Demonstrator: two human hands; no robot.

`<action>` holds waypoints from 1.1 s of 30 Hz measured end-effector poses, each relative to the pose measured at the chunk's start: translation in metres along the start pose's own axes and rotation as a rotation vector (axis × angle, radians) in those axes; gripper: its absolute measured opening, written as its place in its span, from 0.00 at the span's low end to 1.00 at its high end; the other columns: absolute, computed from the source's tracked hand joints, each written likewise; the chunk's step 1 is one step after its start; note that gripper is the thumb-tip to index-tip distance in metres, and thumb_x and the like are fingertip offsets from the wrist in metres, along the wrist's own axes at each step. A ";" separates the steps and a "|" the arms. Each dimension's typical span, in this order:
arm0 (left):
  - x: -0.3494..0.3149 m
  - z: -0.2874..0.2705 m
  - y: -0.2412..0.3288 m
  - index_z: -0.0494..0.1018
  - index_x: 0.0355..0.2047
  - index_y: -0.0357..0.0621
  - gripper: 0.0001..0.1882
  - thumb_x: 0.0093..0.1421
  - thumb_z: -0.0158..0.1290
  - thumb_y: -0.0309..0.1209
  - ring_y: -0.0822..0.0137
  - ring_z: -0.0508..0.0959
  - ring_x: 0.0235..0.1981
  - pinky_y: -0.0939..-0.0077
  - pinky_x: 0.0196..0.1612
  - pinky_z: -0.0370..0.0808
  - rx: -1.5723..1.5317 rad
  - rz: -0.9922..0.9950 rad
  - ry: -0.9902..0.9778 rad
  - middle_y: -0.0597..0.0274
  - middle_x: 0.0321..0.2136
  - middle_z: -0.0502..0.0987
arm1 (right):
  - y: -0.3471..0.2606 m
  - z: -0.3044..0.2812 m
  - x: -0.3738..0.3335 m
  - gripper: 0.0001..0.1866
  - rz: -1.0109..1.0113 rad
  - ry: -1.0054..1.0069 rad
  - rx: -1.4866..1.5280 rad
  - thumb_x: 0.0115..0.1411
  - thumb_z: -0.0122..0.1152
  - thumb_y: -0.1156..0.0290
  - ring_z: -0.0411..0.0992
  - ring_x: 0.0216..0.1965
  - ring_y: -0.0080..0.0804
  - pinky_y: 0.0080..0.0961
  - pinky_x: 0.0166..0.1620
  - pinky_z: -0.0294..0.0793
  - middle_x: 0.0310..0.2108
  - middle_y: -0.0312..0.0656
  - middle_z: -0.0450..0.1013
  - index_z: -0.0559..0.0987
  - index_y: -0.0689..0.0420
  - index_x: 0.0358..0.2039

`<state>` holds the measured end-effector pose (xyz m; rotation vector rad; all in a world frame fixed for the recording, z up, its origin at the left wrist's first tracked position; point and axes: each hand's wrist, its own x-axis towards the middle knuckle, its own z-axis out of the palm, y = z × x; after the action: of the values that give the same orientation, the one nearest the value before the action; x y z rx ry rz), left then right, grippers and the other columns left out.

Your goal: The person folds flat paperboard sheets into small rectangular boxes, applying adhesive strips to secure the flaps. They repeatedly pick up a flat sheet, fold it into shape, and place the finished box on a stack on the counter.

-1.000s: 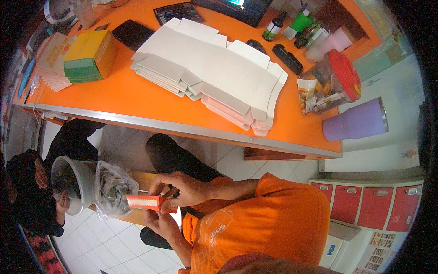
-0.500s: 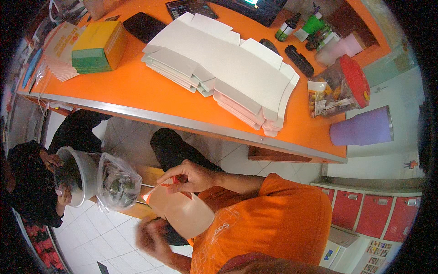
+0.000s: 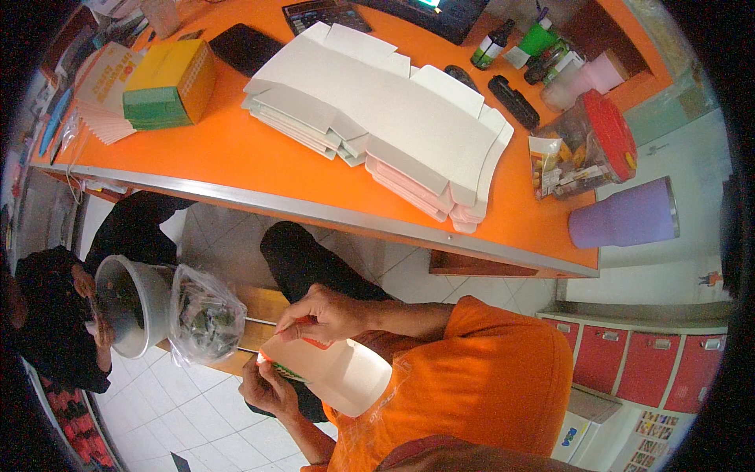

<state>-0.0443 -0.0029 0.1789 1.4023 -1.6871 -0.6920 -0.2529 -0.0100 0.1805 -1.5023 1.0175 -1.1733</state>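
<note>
My right hand [image 3: 322, 315] pinches the red upper edge of a cardboard box blank [image 3: 350, 377]. Its pale inner face is turned up and curves as it rests against my orange shirt. Below it, my left hand [image 3: 269, 387] is closed on the corner of the same box blank, where a red and green patterned strip shows. Between the two hands the card's edge is bent. Over on the desk lies a stack of flat box blanks [image 3: 377, 94], white side up. An upright-folded yellow and green box [image 3: 169, 82] stands to their left.
The orange desk [image 3: 212, 157] has a metal front edge. A red-lidded jar [image 3: 582, 149] and a purple tumbler [image 3: 625, 212] stand at its right. At left, a co-worker in black [image 3: 55, 315] reaches to a bucket [image 3: 145, 315] beside a clear plastic bag [image 3: 208, 315].
My left hand has come up to the box blank and taken hold of its corner. The blank has tilted and shifted slightly right, showing the green pattern. The co-worker's hands moved slightly.
</note>
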 end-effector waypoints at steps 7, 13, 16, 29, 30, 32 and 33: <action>-0.001 0.009 0.006 0.77 0.28 0.41 0.18 0.67 0.51 0.42 0.61 0.79 0.20 0.69 0.24 0.72 0.148 0.100 0.191 0.56 0.21 0.80 | 0.003 0.013 0.000 0.09 0.030 0.063 -0.069 0.65 0.58 0.70 0.74 0.16 0.34 0.28 0.19 0.68 0.16 0.47 0.72 0.79 0.61 0.30; 0.003 0.010 0.005 0.76 0.26 0.44 0.17 0.68 0.48 0.40 0.52 0.77 0.19 0.59 0.22 0.69 0.231 0.080 0.229 0.54 0.20 0.79 | 0.001 0.024 0.008 0.17 -0.109 0.206 -0.122 0.66 0.57 0.66 0.67 0.11 0.36 0.32 0.16 0.62 0.12 0.46 0.64 0.72 0.59 0.20; 0.001 0.007 0.006 0.76 0.26 0.44 0.17 0.68 0.48 0.40 0.51 0.77 0.19 0.59 0.22 0.70 0.333 0.108 0.225 0.54 0.20 0.78 | -0.006 0.018 0.011 0.19 -0.086 0.188 -0.076 0.66 0.58 0.65 0.65 0.10 0.34 0.31 0.16 0.61 0.11 0.45 0.63 0.73 0.59 0.19; 0.008 -0.005 -0.003 0.75 0.30 0.36 0.22 0.70 0.46 0.44 0.62 0.80 0.24 0.67 0.28 0.74 0.170 -0.117 0.243 0.55 0.22 0.79 | 0.010 0.001 -0.007 0.19 0.058 -0.112 0.131 0.68 0.54 0.58 0.73 0.20 0.21 0.24 0.23 0.69 0.17 0.39 0.75 0.78 0.64 0.35; 0.007 -0.004 -0.004 0.76 0.32 0.35 0.22 0.70 0.47 0.43 0.64 0.79 0.27 0.68 0.31 0.74 0.109 -0.093 0.219 0.55 0.25 0.79 | 0.011 -0.001 -0.010 0.19 0.099 -0.134 0.072 0.68 0.55 0.58 0.72 0.19 0.21 0.25 0.22 0.68 0.17 0.41 0.74 0.78 0.64 0.34; 0.004 0.000 -0.007 0.76 0.36 0.33 0.21 0.69 0.48 0.43 0.67 0.78 0.33 0.70 0.36 0.74 -0.012 -0.047 0.171 0.54 0.30 0.79 | 0.012 -0.004 -0.015 0.17 0.179 -0.176 -0.049 0.68 0.55 0.59 0.70 0.18 0.20 0.27 0.21 0.66 0.17 0.44 0.74 0.78 0.63 0.34; 0.000 0.001 -0.008 0.75 0.37 0.32 0.20 0.69 0.48 0.41 0.67 0.77 0.35 0.71 0.38 0.73 -0.142 -0.091 0.138 0.55 0.32 0.79 | 0.010 -0.005 -0.016 0.17 0.173 -0.140 -0.076 0.68 0.56 0.60 0.69 0.17 0.20 0.27 0.21 0.65 0.17 0.46 0.73 0.78 0.63 0.33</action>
<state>-0.0411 -0.0046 0.1716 1.4005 -1.4468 -0.7337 -0.2616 0.0027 0.1684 -1.5005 1.0826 -0.9046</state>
